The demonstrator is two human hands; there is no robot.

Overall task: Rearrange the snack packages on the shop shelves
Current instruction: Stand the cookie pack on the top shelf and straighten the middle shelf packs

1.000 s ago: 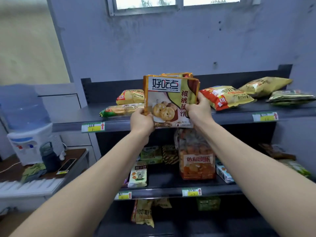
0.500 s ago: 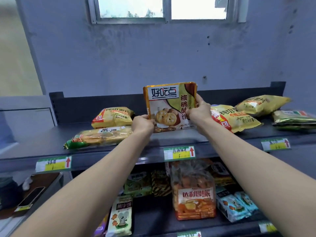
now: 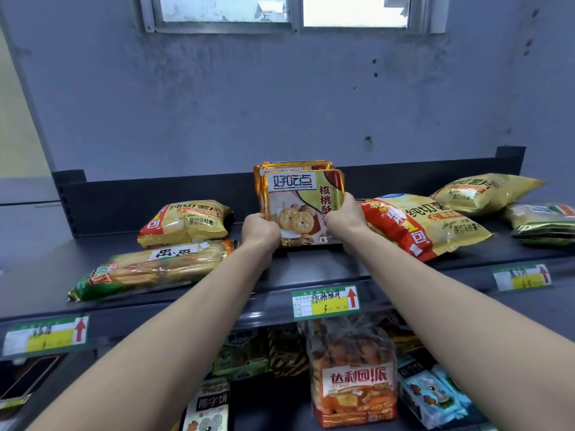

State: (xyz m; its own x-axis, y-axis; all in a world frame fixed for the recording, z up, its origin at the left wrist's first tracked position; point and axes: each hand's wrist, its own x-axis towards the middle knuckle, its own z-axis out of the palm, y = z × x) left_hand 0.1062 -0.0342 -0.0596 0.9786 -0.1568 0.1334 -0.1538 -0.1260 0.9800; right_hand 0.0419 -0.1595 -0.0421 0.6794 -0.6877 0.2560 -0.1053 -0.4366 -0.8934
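My left hand [image 3: 260, 232] and right hand [image 3: 342, 219] each curl round a lower corner of the walnut biscuit packs [image 3: 303, 203], which stand upright between them on the top shelf [image 3: 326, 269]. I judge they could topple forward if I let go unevenly. Printed faces point toward me; the long axis runs vertical.

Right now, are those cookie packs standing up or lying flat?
Standing upright. The cookie packs face forward, bottom edge on the top shelf, left hand and right hand gripping their sides.
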